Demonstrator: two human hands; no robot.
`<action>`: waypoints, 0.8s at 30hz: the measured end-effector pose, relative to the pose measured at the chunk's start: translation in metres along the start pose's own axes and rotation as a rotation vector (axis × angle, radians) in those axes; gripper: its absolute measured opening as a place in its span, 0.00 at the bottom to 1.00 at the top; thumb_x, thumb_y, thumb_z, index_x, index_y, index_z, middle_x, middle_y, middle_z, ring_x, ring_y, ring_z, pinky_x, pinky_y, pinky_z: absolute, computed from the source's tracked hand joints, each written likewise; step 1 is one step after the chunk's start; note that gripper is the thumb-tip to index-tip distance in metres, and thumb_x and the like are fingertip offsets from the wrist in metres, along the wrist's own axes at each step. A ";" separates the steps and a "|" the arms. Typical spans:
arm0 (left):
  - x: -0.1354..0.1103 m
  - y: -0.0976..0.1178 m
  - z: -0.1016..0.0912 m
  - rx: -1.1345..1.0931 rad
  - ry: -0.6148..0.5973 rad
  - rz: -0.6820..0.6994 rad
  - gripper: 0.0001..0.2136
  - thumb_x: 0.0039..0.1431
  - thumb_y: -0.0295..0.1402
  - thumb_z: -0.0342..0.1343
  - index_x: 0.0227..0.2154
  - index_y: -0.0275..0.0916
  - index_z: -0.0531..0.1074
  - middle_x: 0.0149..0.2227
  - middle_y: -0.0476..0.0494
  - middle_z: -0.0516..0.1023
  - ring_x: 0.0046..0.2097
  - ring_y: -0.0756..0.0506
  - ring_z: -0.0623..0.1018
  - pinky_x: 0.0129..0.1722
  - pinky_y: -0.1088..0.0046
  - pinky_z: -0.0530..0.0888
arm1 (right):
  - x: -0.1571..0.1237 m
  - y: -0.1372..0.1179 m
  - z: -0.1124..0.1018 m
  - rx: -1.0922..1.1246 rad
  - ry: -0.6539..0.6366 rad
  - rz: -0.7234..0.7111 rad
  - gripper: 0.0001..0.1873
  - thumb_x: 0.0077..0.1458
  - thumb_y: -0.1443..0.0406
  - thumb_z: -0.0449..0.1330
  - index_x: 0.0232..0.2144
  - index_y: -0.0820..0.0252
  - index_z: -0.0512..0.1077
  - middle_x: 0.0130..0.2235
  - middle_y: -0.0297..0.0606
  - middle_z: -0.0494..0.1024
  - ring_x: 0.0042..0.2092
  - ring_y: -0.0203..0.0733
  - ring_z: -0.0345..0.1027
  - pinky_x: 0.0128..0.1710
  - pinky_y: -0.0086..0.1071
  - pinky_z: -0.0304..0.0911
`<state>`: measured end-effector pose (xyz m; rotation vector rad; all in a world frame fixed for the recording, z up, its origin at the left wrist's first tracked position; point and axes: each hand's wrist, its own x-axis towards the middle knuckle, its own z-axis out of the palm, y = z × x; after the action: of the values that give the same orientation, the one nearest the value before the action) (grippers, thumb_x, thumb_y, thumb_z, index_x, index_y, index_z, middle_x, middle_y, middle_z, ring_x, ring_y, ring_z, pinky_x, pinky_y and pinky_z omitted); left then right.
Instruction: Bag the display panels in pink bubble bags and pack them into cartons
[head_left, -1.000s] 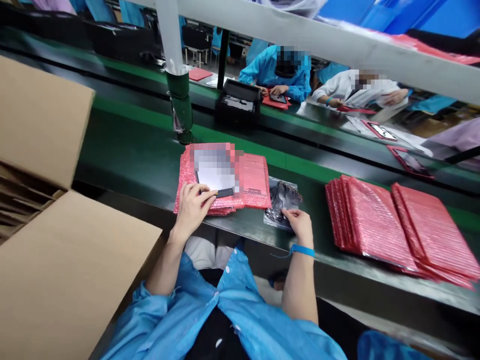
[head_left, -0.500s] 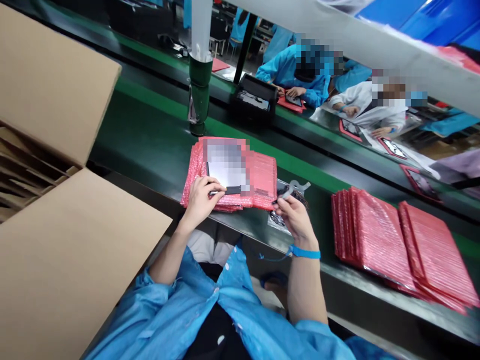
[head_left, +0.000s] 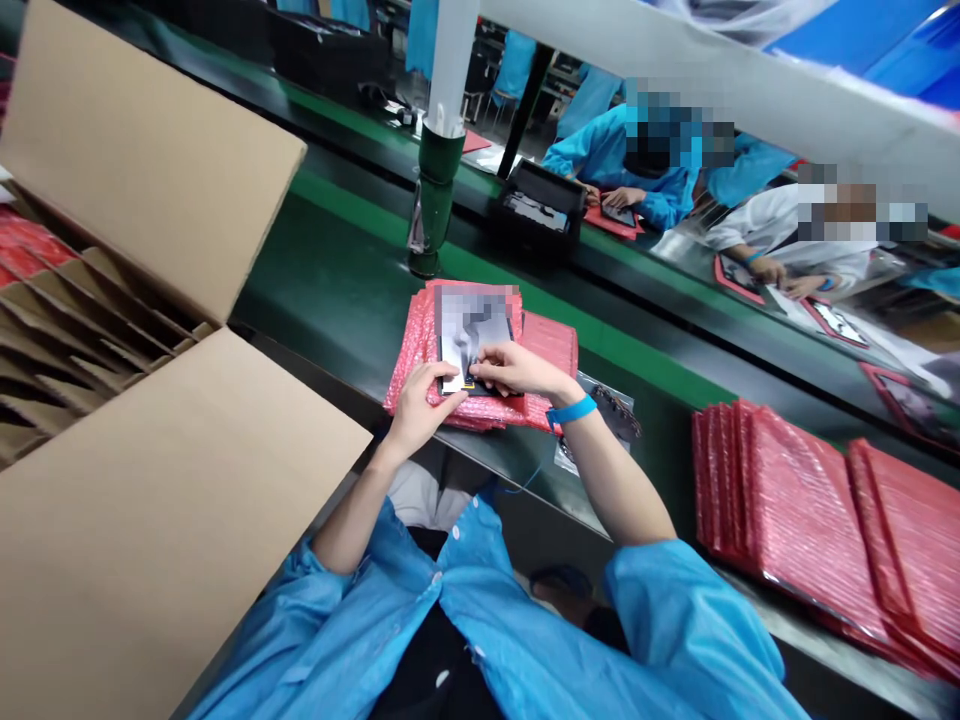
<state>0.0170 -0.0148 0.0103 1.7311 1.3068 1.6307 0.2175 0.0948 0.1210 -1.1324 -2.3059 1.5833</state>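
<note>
A flat screen panel (head_left: pixel 454 345) with a dark lower edge lies on a stack of pink bubble-wrap bags (head_left: pixel 411 345). At its lower left corner, my left hand (head_left: pixel 418 412) grips the edge between thumb and fingers. My right hand (head_left: pixel 521 370), wearing a blue wrist strap (head_left: pixel 574 411), reaches over the panel near its lower edge. Its fingertips are pinched together; what they hold is too small to make out. Beside my right forearm lies a clear plastic bag (head_left: pixel 568 455) with dark cord-like items, partly hidden by the arm.
An open carton (head_left: pixel 150 420) with cardboard dividers stands at the left. More pink bubble-wrap bags (head_left: pixel 814 510) are stacked at the right. Behind the panel rises a green-based post (head_left: pixel 433 200). Across the bench, a co-worker in blue (head_left: pixel 611 140) and another in white (head_left: pixel 772 225) handle panels.
My right hand has moved left from above the clear bag onto the panel. The curved grey strip it held is no longer distinguishable. My left hand stays at the corner; the view has shifted.
</note>
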 end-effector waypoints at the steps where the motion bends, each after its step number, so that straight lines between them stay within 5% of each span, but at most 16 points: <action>1: 0.000 0.000 0.000 0.007 -0.003 0.002 0.11 0.68 0.36 0.69 0.50 0.44 0.78 0.51 0.42 0.84 0.55 0.39 0.82 0.59 0.58 0.76 | 0.000 -0.001 0.000 -0.009 -0.006 0.006 0.23 0.67 0.48 0.67 0.31 0.57 0.67 0.25 0.29 0.74 0.21 0.30 0.64 0.19 0.26 0.52; 11: 0.000 0.001 0.000 0.008 0.002 -0.009 0.11 0.70 0.38 0.68 0.51 0.44 0.78 0.52 0.42 0.83 0.55 0.39 0.82 0.60 0.58 0.76 | 0.008 -0.004 -0.007 -0.006 -0.107 0.092 0.18 0.70 0.53 0.66 0.34 0.57 0.68 0.27 0.29 0.75 0.20 0.29 0.63 0.17 0.26 0.49; 24: 0.000 0.002 -0.002 0.069 -0.035 0.030 0.13 0.71 0.38 0.66 0.54 0.45 0.77 0.55 0.41 0.84 0.58 0.38 0.81 0.62 0.56 0.76 | 0.006 -0.007 0.001 -0.158 -0.050 0.026 0.16 0.70 0.57 0.64 0.32 0.56 0.67 0.25 0.30 0.75 0.21 0.32 0.65 0.23 0.29 0.52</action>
<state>0.0156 -0.0162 0.0130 1.8193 1.3413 1.5821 0.2088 0.0966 0.1247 -1.1723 -2.4971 1.4766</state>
